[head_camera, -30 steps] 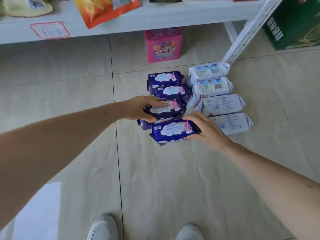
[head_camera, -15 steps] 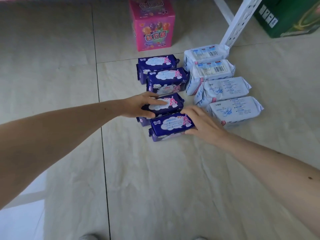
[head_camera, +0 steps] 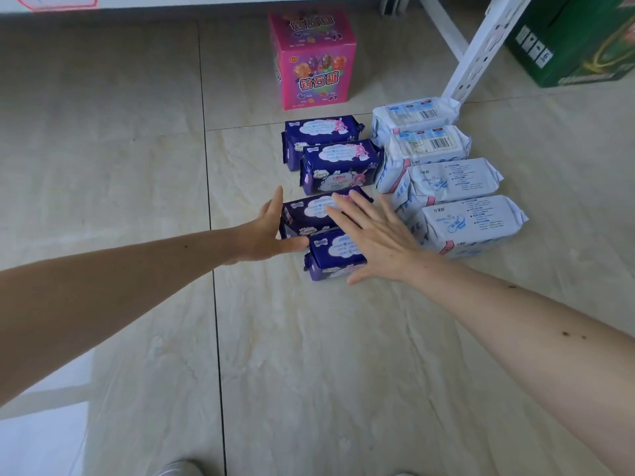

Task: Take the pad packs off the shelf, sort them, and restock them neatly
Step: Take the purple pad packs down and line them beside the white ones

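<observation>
Lying in two rows on the floor [head_camera: 309, 355], four purple pad packs [head_camera: 338, 159] sit just beside four white pad packs [head_camera: 446, 180], sorted by colour but not yet back on the shelf [head_camera: 206, 0]. With the left hand [head_camera: 271, 231] flat against the end of the third purple pack and the right hand [head_camera: 378, 238] spread over the nearest two, fingers straight and apart and gripping nothing, an uneven push could skew the purple row into the white one. Soft, slick wrappers may slide or buckle, and the pink box [head_camera: 311, 60] stands near the row's far end.
</observation>
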Demonstrator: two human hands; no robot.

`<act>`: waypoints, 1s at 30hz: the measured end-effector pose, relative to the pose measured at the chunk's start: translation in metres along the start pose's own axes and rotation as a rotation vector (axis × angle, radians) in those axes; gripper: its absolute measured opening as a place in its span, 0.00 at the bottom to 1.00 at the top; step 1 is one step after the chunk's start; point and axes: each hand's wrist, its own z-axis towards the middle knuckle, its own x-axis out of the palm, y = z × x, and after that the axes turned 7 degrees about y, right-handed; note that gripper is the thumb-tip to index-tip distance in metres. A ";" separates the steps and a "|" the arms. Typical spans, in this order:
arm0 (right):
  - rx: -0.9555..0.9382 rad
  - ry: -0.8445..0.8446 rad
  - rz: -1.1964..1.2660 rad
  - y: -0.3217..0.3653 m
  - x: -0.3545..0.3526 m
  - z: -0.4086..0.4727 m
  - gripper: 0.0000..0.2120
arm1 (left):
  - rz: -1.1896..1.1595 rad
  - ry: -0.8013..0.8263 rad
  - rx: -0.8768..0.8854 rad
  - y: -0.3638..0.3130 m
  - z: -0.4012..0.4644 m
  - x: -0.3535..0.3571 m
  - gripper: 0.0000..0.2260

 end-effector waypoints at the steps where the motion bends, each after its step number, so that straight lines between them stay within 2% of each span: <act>1: -0.007 0.010 -0.011 0.002 0.001 0.002 0.59 | -0.028 -0.008 -0.008 -0.001 0.000 0.004 0.47; 6: 0.036 0.000 0.033 0.000 0.002 0.003 0.55 | -0.204 -0.028 0.021 -0.014 0.006 0.018 0.41; 12: 0.114 -0.023 0.071 -0.012 0.005 0.000 0.53 | -0.224 -0.074 0.069 -0.031 0.026 0.022 0.29; 19: 0.193 -0.028 0.105 -0.021 0.006 0.005 0.52 | -0.352 -0.097 0.075 -0.036 0.042 0.035 0.26; 27: 0.208 -0.031 0.120 -0.028 0.006 0.005 0.52 | -0.325 -0.062 0.098 -0.040 0.049 0.033 0.26; 30: 0.200 -0.031 0.134 -0.030 0.004 0.006 0.53 | -0.286 -0.109 0.071 -0.036 0.051 0.024 0.25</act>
